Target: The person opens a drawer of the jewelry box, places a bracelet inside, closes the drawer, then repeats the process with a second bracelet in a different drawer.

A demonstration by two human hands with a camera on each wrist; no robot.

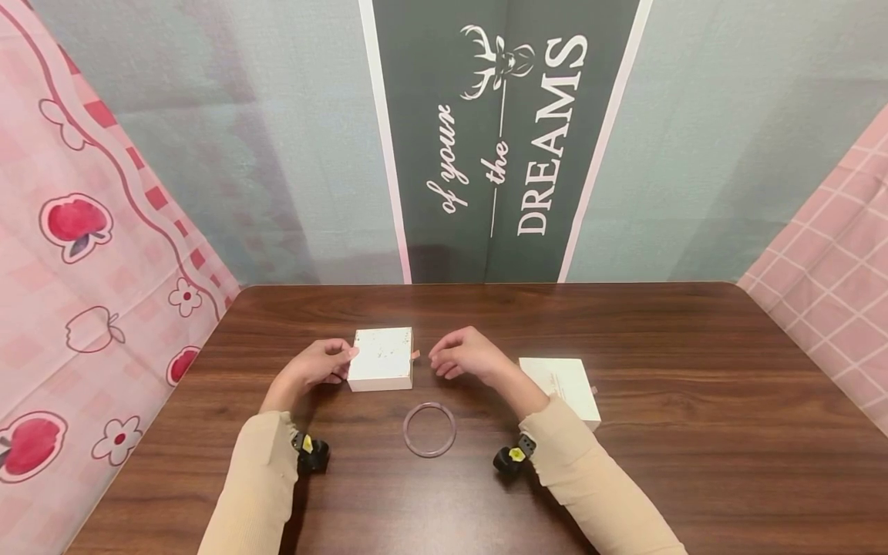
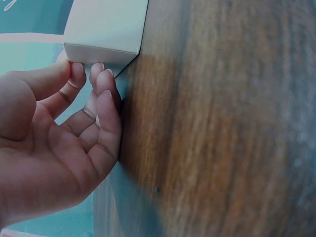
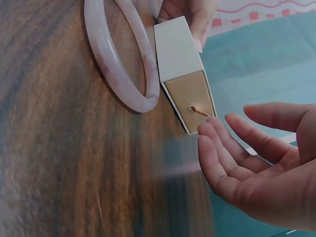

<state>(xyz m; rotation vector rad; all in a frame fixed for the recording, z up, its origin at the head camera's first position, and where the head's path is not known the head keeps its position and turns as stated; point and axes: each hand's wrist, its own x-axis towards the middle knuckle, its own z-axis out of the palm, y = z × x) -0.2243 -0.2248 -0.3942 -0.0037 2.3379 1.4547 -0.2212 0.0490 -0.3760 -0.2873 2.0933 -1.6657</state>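
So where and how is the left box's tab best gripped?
I'd pinch the ribbon tab at its free end, from the right: it's thin and juts from the right face of the box towards the right hand; the left hand holds the opposite side.

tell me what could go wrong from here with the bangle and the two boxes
The bangle lies loose on the table between the forearms, so a wrist might knock it. The ribbon tab on the left box is small, so the right hand could fumble it. The right forearm crosses in front of the right box and might nudge it.
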